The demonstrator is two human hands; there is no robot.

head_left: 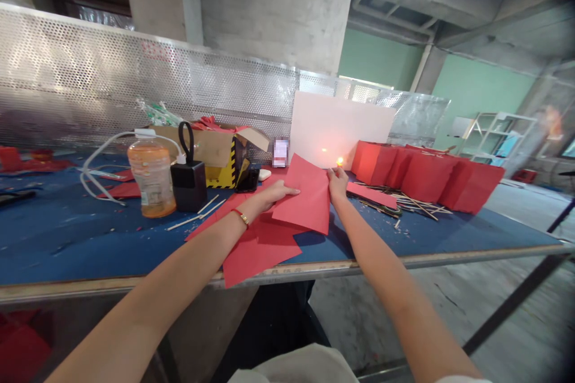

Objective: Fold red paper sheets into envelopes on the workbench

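Observation:
A folded red paper sheet (306, 198) lies tilted on the blue table top (67, 233). My left hand (275, 192) rests flat on its left edge with the fingers stretched out. My right hand (337, 182) pinches the sheet's upper right corner. More loose red sheets (258, 251) lie under it and hang over the table's front edge. A small flame (340, 161) burns just beyond my right hand, in front of a white board (336, 125).
A bottle of orange drink (151, 176), a black charger box (189, 185) with white cable, scissors and a cardboard box (215, 149) stand at the left. A row of red paper bags (426, 176) and thin sticks (404, 203) lie at the right. A perforated metal screen backs the table.

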